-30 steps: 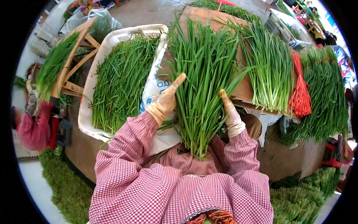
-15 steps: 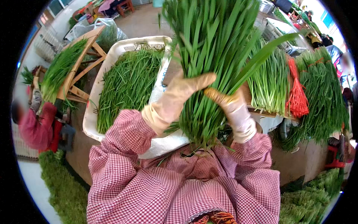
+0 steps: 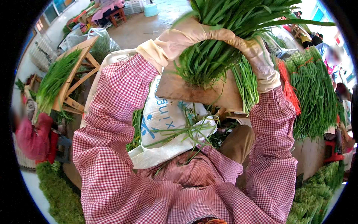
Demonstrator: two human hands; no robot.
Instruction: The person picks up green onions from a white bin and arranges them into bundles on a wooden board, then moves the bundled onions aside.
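Note:
Both my hands, in pale gloves, ring a thick bunch of garlic chives (image 3: 212, 61) over a wooden board (image 3: 175, 87). My left hand (image 3: 192, 31) is wrapped round the bunch from the left, and my right hand (image 3: 255, 48) from the right, fingers meeting in front. The cut ends point toward me and look close to the board; the leaves fan out at the far side. Beside my right wrist, more chives (image 3: 245, 87) lie on the board. A white sack (image 3: 164, 112) with blue print covers the near side, with loose stray leaves (image 3: 186, 130) on it.
Red ties (image 3: 287, 87) hang beside tied chive bunches (image 3: 313, 97) at right. A white crate (image 3: 117, 56) stands left, partly behind my sleeve. Farther left are a slanted wooden stand (image 3: 76, 74) with chives and a seated person (image 3: 33, 134). Green heaps (image 3: 57, 194) lie at the lower sides.
Both hands have moved forward, away from my body, carrying the chives from above my lap to over the board. The board and sack have come into view.

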